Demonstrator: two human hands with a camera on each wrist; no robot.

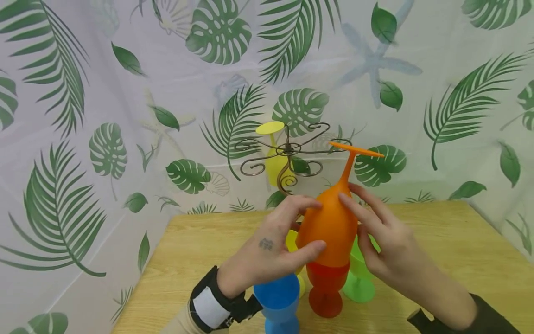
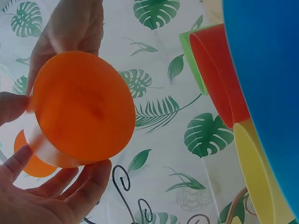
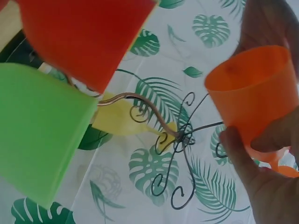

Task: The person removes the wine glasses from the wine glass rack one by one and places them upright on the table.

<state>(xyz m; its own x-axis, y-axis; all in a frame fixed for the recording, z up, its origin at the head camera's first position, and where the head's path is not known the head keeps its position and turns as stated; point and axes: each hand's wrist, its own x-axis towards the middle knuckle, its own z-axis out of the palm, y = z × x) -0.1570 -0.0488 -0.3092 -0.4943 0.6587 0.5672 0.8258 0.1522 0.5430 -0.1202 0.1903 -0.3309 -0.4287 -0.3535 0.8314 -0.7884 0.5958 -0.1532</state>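
An orange plastic goblet (image 1: 331, 227) is held upside down, tilted, its foot up and its rim above the red goblet (image 1: 327, 292). My left hand (image 1: 277, 243) grips the left side of the bowl, thumb at the front. From the right, my right hand (image 1: 390, 236) holds the upper bowl near the stem with its fingertips. The open mouth of the orange goblet (image 3: 250, 77) shows in the right wrist view. Nearest my left wrist stands a blue goblet (image 1: 277, 294). Beneath my right hand is a green goblet (image 1: 359, 278).
Behind the hands rises a dark wire rack (image 1: 288, 149) with curled arms. An upside-down yellow goblet (image 1: 273, 162) hangs on it. Another yellow goblet (image 1: 293, 239) stands partly hidden behind the left hand. The wooden table (image 1: 200, 260) meets a leaf-print cloth (image 1: 125, 185) at the back.
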